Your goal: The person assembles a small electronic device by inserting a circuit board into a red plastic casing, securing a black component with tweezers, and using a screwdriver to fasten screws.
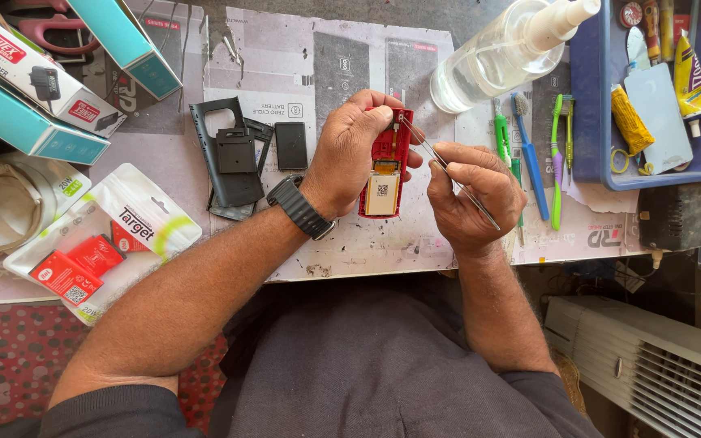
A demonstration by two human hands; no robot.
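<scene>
My workbench (334,251) is covered with printed paper sheets. At its middle, my left hand (350,158) grips an opened red phone (386,166), its insides facing up. Right of the phone, my right hand (472,195) pinches thin metal tweezers (448,169), their tip touching the phone's upper end. Toothbrushes (541,154) lie further right.

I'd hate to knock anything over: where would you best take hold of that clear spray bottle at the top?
Probably around the spray bottle's wide clear body, coming from the open left side. It lies tilted, its white nozzle toward the blue tray, and the neck is narrower and less steady.
</scene>
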